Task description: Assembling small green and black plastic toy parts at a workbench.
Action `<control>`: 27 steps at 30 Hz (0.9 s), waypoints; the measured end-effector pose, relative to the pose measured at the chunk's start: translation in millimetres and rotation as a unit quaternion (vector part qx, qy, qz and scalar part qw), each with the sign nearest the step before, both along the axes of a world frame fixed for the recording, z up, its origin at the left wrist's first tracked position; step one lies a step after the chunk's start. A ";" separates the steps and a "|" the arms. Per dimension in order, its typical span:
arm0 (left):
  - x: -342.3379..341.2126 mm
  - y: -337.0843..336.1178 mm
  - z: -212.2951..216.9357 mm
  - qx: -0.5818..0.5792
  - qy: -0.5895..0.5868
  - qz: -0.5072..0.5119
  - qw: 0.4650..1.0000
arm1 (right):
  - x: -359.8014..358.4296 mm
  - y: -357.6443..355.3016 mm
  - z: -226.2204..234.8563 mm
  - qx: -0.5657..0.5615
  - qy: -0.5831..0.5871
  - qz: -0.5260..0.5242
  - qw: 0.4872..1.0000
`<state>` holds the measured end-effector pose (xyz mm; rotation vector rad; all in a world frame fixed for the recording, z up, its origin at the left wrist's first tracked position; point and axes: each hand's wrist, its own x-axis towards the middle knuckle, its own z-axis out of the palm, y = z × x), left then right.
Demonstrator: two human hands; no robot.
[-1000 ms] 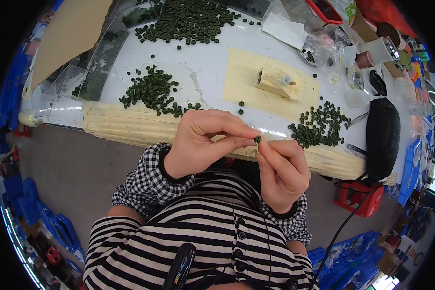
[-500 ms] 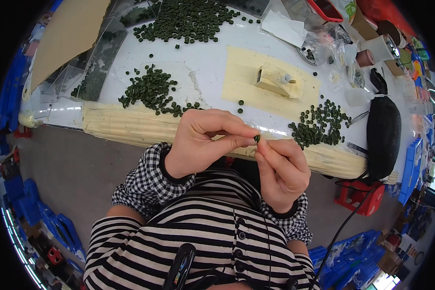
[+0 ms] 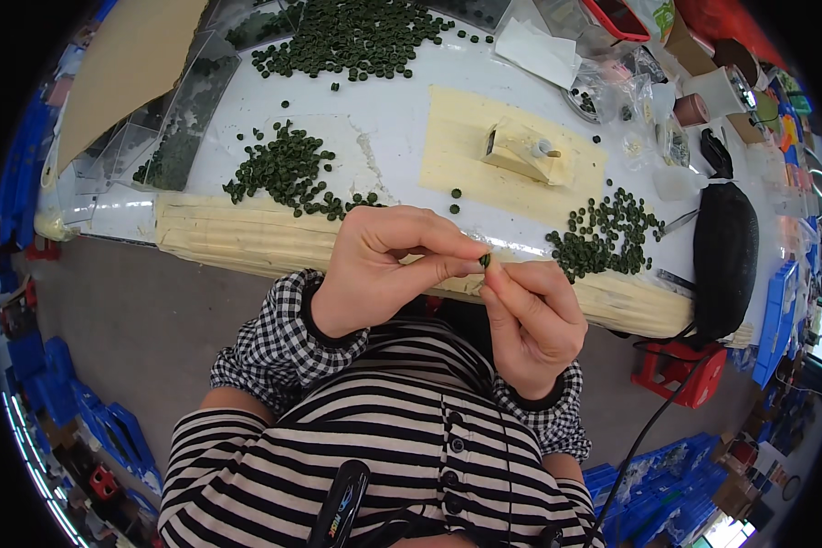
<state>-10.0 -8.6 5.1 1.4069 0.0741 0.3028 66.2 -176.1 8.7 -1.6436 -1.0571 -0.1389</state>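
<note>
Over the table's front edge, my left hand [image 3: 388, 260] and my right hand [image 3: 534, 315] meet fingertip to fingertip. Between them is one small dark green round piece [image 3: 485, 260], pinched by the thumb and forefinger of each hand and partly covered by them. Several like pieces lie in a pile [image 3: 288, 169] beyond my left hand. Another loose group [image 3: 607, 233] of them spreads on the table just past my right hand. Two single pieces [image 3: 455, 201] rest between these groups.
A large heap of green pieces [image 3: 356, 41] covers the far side. Ahead, a small tape-wrapped block with a peg [image 3: 525, 155] stands on a yellow sheet [image 3: 447, 128]. Clear trays [image 3: 187, 110] and cardboard [image 3: 128, 68] are at left. A black padded bag [image 3: 726, 260] lies at right.
</note>
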 end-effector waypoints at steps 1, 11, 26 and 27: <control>0.3 -1.1 -0.9 0.006 -0.007 0.007 1.000 | 0.0 0.0 -0.5 0.001 0.003 0.000 1.000; 1.8 -0.1 -1.2 0.079 -0.043 0.005 0.996 | -1.6 -1.9 -3.9 0.004 0.033 -0.002 0.999; 2.4 12.9 2.6 0.455 0.029 0.091 0.885 | 34.0 -33.3 -11.3 -0.199 -0.100 -0.223 0.949; 4.5 11.0 2.2 0.468 0.023 0.098 0.878 | 33.7 -30.5 -8.9 -0.218 -0.111 -0.216 0.945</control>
